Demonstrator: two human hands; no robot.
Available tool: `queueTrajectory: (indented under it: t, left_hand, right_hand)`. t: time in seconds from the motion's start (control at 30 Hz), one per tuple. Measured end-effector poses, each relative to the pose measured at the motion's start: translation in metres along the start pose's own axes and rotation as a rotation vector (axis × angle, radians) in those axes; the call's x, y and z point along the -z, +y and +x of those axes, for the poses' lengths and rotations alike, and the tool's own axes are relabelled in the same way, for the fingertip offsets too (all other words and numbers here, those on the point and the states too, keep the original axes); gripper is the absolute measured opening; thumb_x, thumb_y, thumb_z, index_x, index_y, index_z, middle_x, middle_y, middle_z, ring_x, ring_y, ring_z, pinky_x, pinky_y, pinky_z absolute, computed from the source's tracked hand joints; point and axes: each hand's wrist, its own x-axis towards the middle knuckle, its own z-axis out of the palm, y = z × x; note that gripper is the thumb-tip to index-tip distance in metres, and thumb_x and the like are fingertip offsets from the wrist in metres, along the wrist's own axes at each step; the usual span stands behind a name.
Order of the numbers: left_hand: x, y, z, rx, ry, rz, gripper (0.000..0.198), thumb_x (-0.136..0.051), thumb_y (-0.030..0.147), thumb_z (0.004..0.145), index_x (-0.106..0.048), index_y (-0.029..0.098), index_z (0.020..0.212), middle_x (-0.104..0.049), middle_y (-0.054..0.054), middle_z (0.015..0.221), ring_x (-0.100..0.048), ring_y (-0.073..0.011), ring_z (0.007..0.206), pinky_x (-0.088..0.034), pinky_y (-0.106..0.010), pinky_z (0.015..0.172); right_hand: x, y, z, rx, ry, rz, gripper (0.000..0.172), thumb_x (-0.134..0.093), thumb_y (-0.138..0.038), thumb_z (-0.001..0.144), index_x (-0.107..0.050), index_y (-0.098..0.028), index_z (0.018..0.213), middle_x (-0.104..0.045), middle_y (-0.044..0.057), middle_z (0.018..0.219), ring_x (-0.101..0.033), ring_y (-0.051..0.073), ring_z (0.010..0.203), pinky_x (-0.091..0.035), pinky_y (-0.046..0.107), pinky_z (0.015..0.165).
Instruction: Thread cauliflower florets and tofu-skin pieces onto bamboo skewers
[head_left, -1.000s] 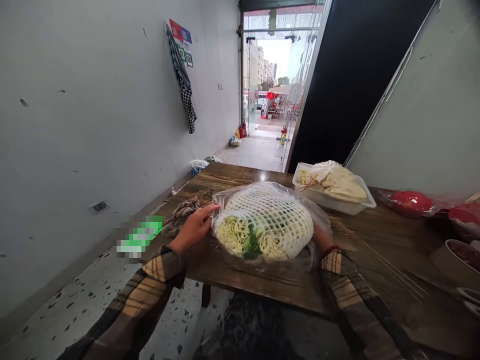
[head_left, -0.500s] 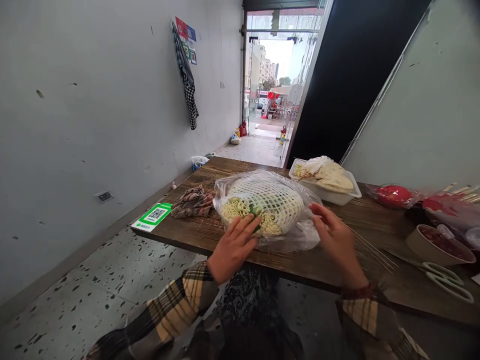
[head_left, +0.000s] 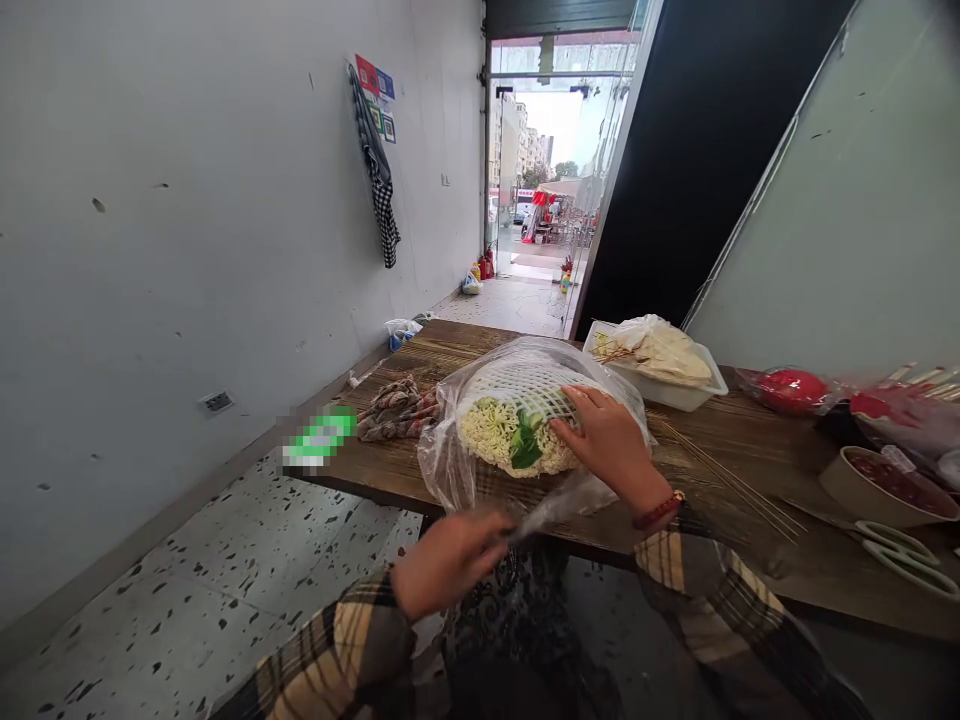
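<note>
A cauliflower (head_left: 491, 435) with a green leaf lies on the table, partly covered by a white foam net (head_left: 517, 380). A clear plastic bag (head_left: 442, 455) surrounds both. My right hand (head_left: 607, 435) rests on the right side of the netted cauliflower, fingers stretched out. Closer to me, my left hand (head_left: 454, 560) is at the table's front edge, smeared by motion. Its fingers are closed on the bag's edge, which is pulled taut toward them.
Left of the bag lie a crumpled patterned cloth (head_left: 397, 408) and a green card (head_left: 322, 437). On the right are thin skewers (head_left: 731, 480), scissors (head_left: 904, 555), a bowl of dark red food (head_left: 889, 485) and a red bagged item (head_left: 791, 390). A white tub (head_left: 675, 393) stands behind.
My left hand has left the cauliflower's front and come back toward me, drawing the bag's edge. My right hand has moved left onto the foam net. More of the cauliflower shows.
</note>
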Motion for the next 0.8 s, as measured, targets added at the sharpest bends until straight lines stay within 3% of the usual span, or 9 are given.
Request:
queueTrajectory:
  t: [0.13,0.2,0.27,0.37,0.53,0.67,0.8]
  left_hand:
    - [0.048,-0.011,0.036,0.036,0.437,-0.153,0.018,-0.049,0.026,0.091,-0.059,0.020,0.104,-0.068,-0.005,0.103,-0.063,-0.0166,0.094,-0.049,-0.028,0.084]
    - [0.061,-0.018,0.063,-0.008,0.508,-0.090,0.022,-0.049,0.027,0.090,-0.059,0.018,0.108,-0.065,-0.009,0.112,-0.059,-0.0197,0.106,-0.046,-0.033,0.093]
    - [0.066,-0.025,0.091,-0.041,0.439,-0.004,0.033,-0.053,0.030,0.088,-0.055,0.016,0.118,-0.058,-0.013,0.126,-0.052,-0.0234,0.119,-0.041,-0.039,0.101]
    - [0.065,-0.032,0.129,-0.029,0.211,0.115,0.055,-0.060,0.037,0.082,-0.048,0.013,0.129,-0.047,-0.017,0.140,-0.042,-0.0280,0.130,-0.034,-0.044,0.108]
    - [0.069,-0.023,0.175,-0.061,-0.106,0.301,0.058,-0.059,0.041,0.079,-0.049,0.017,0.131,-0.053,-0.013,0.136,-0.046,-0.0289,0.126,-0.035,-0.041,0.105]
    - [0.074,-0.014,0.199,-0.046,-0.182,0.454,0.049,-0.056,0.043,0.079,-0.055,0.021,0.123,-0.061,-0.011,0.119,-0.059,-0.0301,0.105,-0.041,-0.042,0.090]
    - [0.075,-0.017,0.212,-0.080,-0.207,0.457,0.041,-0.050,0.047,0.083,-0.061,0.025,0.116,-0.061,-0.008,0.111,-0.059,-0.0257,0.097,-0.042,-0.037,0.083]
  right_hand:
    - [0.009,0.005,0.003,-0.047,-0.070,-0.067,0.041,-0.049,-0.037,0.091,-0.054,-0.017,0.126,-0.062,0.010,0.122,-0.058,0.026,0.106,-0.044,0.035,0.086]
    - [0.009,0.007,0.004,-0.088,-0.093,-0.119,0.038,-0.048,-0.031,0.090,-0.055,-0.017,0.125,-0.063,0.010,0.119,-0.059,0.025,0.103,-0.043,0.034,0.082]
    - [0.007,0.010,0.004,-0.118,-0.116,-0.167,0.038,-0.045,-0.026,0.091,-0.055,-0.016,0.126,-0.064,0.010,0.117,-0.060,0.024,0.100,-0.043,0.032,0.079]
    - [0.003,0.020,0.004,-0.170,-0.128,-0.168,0.036,-0.037,-0.022,0.093,-0.057,-0.016,0.123,-0.065,0.011,0.115,-0.061,0.023,0.096,-0.041,0.031,0.074]
    - [-0.008,0.047,0.011,-0.397,-0.033,0.100,0.032,-0.037,-0.025,0.092,-0.063,-0.018,0.109,-0.069,0.010,0.100,-0.061,0.023,0.089,-0.039,0.030,0.074]
    - [-0.025,0.065,0.022,-0.536,0.078,0.422,0.028,-0.041,-0.026,0.087,-0.064,-0.018,0.099,-0.069,0.010,0.096,-0.059,0.024,0.089,-0.040,0.031,0.077]
    - [-0.045,0.083,0.031,-0.576,0.118,0.616,0.027,-0.040,-0.032,0.084,-0.063,-0.018,0.090,-0.068,0.007,0.088,-0.058,0.022,0.085,-0.042,0.030,0.074]
